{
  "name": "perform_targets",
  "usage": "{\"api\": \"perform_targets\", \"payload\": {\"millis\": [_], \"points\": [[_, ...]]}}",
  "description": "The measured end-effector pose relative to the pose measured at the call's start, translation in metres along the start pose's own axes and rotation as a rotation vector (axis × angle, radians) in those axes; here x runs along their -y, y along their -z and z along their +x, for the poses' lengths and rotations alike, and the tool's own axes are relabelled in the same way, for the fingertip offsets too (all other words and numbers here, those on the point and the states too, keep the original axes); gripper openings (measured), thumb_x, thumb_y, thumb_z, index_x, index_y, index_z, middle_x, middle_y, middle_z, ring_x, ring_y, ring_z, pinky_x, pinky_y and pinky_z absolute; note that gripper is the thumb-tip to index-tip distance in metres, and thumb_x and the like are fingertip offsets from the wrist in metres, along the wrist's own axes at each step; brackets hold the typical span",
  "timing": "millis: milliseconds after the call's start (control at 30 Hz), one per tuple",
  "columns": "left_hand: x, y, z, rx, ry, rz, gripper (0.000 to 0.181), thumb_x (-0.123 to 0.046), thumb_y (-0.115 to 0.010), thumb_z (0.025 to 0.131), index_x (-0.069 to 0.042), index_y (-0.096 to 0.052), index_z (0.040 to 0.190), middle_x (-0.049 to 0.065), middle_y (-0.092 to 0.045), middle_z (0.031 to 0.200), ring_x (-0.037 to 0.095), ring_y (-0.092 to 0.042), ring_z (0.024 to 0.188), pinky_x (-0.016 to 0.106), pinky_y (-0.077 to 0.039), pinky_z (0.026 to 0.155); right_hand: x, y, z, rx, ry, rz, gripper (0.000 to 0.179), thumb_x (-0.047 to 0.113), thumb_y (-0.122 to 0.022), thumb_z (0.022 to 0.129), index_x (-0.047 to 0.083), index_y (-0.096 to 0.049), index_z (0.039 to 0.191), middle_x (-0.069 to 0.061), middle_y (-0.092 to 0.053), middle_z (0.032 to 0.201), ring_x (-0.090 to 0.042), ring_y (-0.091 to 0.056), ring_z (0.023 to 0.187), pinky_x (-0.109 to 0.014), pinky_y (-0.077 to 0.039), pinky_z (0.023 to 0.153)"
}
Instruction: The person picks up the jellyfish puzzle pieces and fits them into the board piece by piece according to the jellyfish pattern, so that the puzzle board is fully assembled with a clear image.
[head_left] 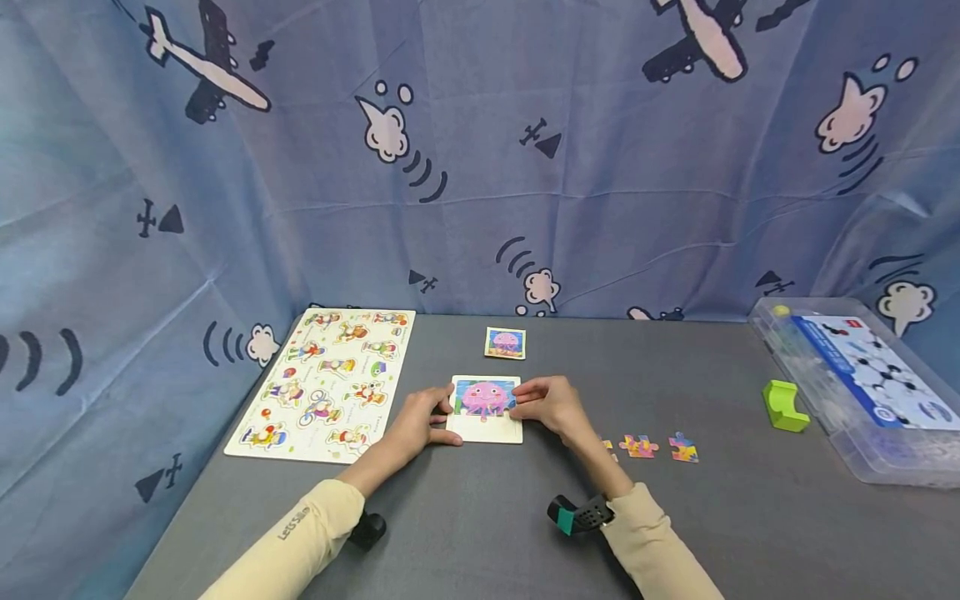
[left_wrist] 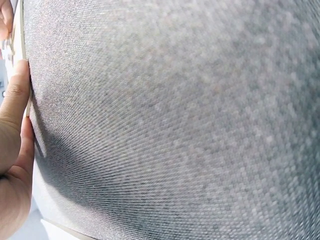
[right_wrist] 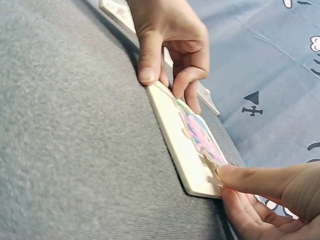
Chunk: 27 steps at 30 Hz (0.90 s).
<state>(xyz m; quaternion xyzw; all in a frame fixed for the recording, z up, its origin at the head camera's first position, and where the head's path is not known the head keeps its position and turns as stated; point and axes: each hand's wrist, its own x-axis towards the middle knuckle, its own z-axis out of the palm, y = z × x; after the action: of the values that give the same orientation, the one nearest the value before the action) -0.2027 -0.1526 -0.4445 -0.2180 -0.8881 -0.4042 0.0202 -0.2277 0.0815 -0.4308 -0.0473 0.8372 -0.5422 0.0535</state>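
Observation:
A cream puzzle board [head_left: 491, 430] lies on the table, its upper part filled with a pink jellyfish picture [head_left: 483, 396] and its lower strip bare. My left hand [head_left: 420, 421] holds the board's left edge, thumb at the near corner and other fingers along the side. At the right edge, my right hand [head_left: 551, 406] pinches a puzzle piece [right_wrist: 218, 173] against the picture's lower right; thumb and fingers hide most of it. In the right wrist view, the right thumb [right_wrist: 250, 179] lies on top and the fingers bend beside the board.
Behind the board lies a small jellyfish picture card [head_left: 506, 342]. Loose puzzle pieces [head_left: 639, 447] lie near the right forearm, which partly covers one. A large figure board [head_left: 300, 400] lies left; a green block [head_left: 784, 406] and clear plastic box [head_left: 847, 450] stand right. A curtain [head_left: 465, 208] hangs behind.

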Motion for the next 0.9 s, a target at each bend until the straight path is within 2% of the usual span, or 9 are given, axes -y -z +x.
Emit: {"api": "perform_targets", "payload": {"millis": [167,400,633,800,900], "points": [[-0.0014,-0.0001,-0.0003,-0.001,0.005,-0.013,0.040,-0.005,-0.086,0.064,0.007,-0.051,0.079,0.031,-0.055,0.125,0.038,-0.057,0.110,0.033,-0.057,0.080,0.0004,-0.0046,0.0016,-0.026,0.010,-0.063,0.023,-0.006,-0.081,0.069,-0.006,-0.072,0.090,-0.012,-0.071,0.078,-0.015,-0.066,0.067,-0.019,-0.049,0.055],[-0.0011,0.0005,-0.0004,-0.005,-0.009,-0.019,0.042,-0.005,-0.086,0.064,0.004,-0.047,0.075,0.032,-0.052,0.128,0.035,-0.059,0.106,0.033,-0.058,0.075,0.0001,-0.0069,0.0036,-0.037,0.025,-0.133,0.022,-0.005,-0.082,0.067,-0.003,-0.074,0.087,-0.009,-0.071,0.075,-0.011,-0.063,0.063,-0.020,-0.048,0.054],[0.0017,0.0004,-0.0007,-0.013,-0.007,-0.036,0.043,-0.005,-0.086,0.063,0.005,-0.046,0.076,0.033,-0.051,0.130,0.040,-0.055,0.116,0.033,-0.058,0.072,0.0027,-0.0053,0.0063,-0.016,0.015,-0.215,0.023,-0.001,-0.085,0.066,0.000,-0.074,0.086,-0.003,-0.068,0.072,-0.009,-0.058,0.062,-0.020,-0.045,0.055],[0.0020,0.0004,-0.0008,-0.014,-0.009,-0.040,0.043,-0.004,-0.086,0.063,0.006,-0.046,0.076,0.032,-0.051,0.130,0.040,-0.051,0.120,0.033,-0.058,0.073,0.0038,-0.0022,0.0072,-0.005,-0.031,-0.209,0.026,0.000,-0.085,0.067,0.000,-0.075,0.091,-0.004,-0.067,0.075,-0.011,-0.054,0.067,-0.021,-0.042,0.057],[0.0020,0.0008,-0.0013,-0.014,-0.008,-0.037,0.043,-0.004,-0.086,0.063,0.006,-0.046,0.076,0.032,-0.051,0.130,0.040,-0.053,0.119,0.033,-0.058,0.074,0.0042,-0.0024,0.0081,-0.017,-0.003,-0.187,0.027,-0.002,-0.084,0.068,-0.001,-0.074,0.093,-0.007,-0.069,0.079,-0.013,-0.057,0.068,-0.021,-0.044,0.055]]}}
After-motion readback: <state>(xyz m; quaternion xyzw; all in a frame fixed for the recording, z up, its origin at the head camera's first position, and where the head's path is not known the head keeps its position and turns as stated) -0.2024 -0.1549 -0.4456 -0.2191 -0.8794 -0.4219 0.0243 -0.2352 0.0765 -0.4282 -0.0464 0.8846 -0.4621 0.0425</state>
